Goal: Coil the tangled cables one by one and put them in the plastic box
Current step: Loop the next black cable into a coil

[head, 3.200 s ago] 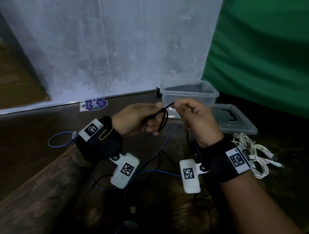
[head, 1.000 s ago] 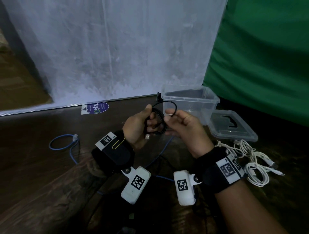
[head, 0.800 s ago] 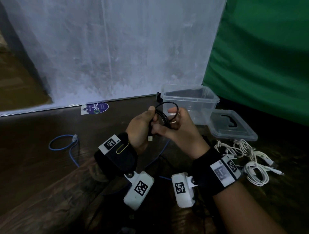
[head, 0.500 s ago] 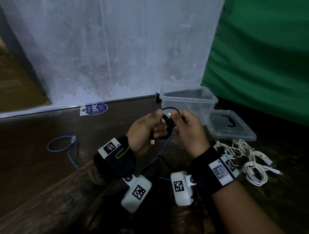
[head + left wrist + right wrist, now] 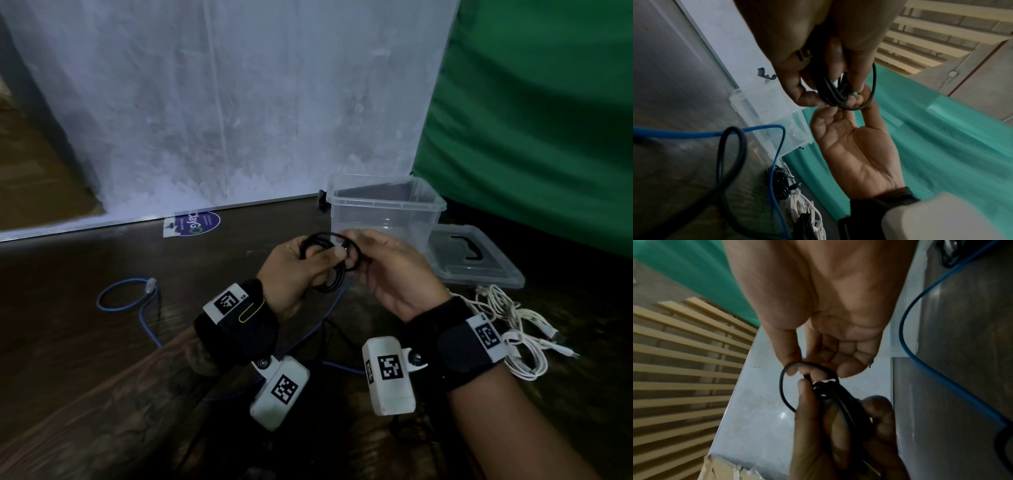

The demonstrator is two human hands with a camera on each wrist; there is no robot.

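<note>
On the dark wooden floor (image 5: 85, 342), against the grey wall, stands the clear plastic box (image 5: 383, 212), its lid (image 5: 479, 263) flat just beside it. A white cable bundle (image 5: 507, 329) lies near the lid; a blue cable (image 5: 137, 301) trails left. In front of the box, the left hand (image 5: 294, 270) grips a coiled black cable (image 5: 329, 263). The right hand (image 5: 394, 270) pinches its outer loop between thumb and fingertips.

Colours on the dark wood-grain floor (image 5: 68, 342)
A black cable (image 5: 329, 263) is showing beside a blue cable (image 5: 144, 308), white cables (image 5: 513, 329), a clear plastic box (image 5: 387, 219) and a green cloth (image 5: 531, 120).
</note>
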